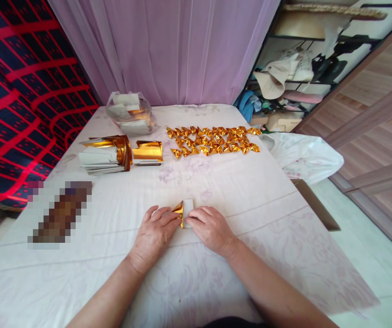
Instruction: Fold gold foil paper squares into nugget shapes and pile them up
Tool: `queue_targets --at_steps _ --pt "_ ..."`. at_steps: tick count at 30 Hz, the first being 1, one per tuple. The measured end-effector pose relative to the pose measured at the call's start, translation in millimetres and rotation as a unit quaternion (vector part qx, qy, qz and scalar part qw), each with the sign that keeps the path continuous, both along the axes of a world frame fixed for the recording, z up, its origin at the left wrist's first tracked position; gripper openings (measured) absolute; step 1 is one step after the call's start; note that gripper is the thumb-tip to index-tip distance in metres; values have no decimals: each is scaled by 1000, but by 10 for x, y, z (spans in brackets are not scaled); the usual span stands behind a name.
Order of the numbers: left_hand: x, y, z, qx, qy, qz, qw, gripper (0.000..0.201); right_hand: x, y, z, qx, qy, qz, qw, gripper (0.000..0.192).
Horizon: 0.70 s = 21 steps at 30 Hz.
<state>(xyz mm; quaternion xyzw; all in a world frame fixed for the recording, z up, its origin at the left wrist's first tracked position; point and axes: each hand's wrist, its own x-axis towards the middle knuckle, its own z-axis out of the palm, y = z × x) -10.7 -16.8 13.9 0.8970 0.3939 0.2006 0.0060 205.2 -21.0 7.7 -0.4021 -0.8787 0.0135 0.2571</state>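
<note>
Holding the gold paper (188, 206) on the tablecloth (114, 273), just below the middle of the frame, both hands are working close together. The left hand (157, 230) is grasping the folded gold flap with its fingertips, and the right hand (213, 228) is gripping the pale side with bent fingers. For a good fold, I think the left fingers should be holding the flap steady while the right ones are matching the edges and pressing the crease firmly, without pulling, because such thin paper is probably wrinkling easily. Folded gold pieces (218, 139) are lying above, right of centre.
</note>
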Motion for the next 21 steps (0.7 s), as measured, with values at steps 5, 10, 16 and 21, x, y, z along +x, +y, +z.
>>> queue_targets --at_steps 5,10,16,21 --pt "36 -14 46 -6 -9 8 1000 23 9 -9 17 -4 9 10 1000 19" --pt "68 -38 86 -11 -26 32 999 20 17 -13 20 4 10 23 1000 21" --pt "48 -27 65 -34 1 26 999 21 18 -11 18 4 15 35 999 22" --pt "45 -33 45 -37 10 33 999 20 27 -6 24 -9 14 37 999 20"
